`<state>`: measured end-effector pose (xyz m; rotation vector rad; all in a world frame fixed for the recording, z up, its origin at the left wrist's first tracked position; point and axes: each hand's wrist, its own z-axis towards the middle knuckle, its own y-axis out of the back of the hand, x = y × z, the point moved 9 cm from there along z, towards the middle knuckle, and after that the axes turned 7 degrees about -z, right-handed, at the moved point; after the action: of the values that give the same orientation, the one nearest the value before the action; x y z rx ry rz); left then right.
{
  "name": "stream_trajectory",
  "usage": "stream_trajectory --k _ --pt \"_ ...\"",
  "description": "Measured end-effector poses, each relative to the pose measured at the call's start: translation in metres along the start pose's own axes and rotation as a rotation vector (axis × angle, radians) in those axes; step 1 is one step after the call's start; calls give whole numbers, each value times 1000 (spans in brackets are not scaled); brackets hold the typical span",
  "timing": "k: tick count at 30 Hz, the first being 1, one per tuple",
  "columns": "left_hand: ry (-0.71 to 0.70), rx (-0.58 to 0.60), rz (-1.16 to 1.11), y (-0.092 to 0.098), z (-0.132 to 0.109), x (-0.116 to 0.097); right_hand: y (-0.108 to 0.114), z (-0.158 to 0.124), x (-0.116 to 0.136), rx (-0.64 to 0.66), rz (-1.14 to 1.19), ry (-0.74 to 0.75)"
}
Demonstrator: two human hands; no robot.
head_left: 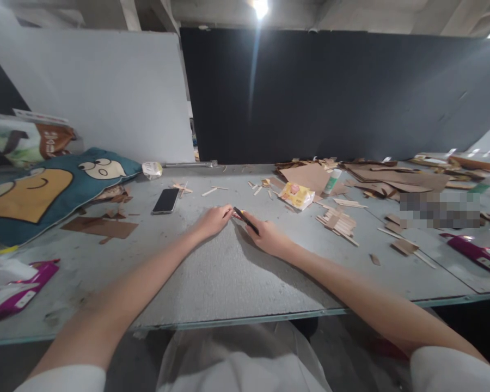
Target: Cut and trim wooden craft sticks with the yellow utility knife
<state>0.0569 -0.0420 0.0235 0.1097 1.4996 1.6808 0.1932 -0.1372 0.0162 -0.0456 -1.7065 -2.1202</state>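
Observation:
My right hand (269, 235) is closed around a slim black tool (247, 220), which slants up and left out of the fingers; its exact kind is too small to tell. Close by on the left, my left hand (215, 219) is closed with its fingertips near the tool's tip. A bit of red and yellow shows between the two hands, and what my left fingers pinch is hidden. Both hands rest low over the grey table (228, 277). A dark-screened phone (165, 201) lies left of my left hand.
Right of my hands are a yellow packet (296, 195), a glue stick (332, 182), wooden sticks (338, 222) and cardboard pieces (396, 178). A teal cushion (65, 190) and brown cardboard (100, 227) lie left. Magenta devices (26, 288) sit at both sides. A dark panel (310, 98) stands behind.

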Motion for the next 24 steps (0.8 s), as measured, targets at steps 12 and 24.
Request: stream_trajectory --k 12,24 --pt "15 -23 -11 1 1 3 -1 -1 1 14 -30 -2" --pt "62 -18 -29 -1 -7 2 -7 -3 -2 13 -14 16"
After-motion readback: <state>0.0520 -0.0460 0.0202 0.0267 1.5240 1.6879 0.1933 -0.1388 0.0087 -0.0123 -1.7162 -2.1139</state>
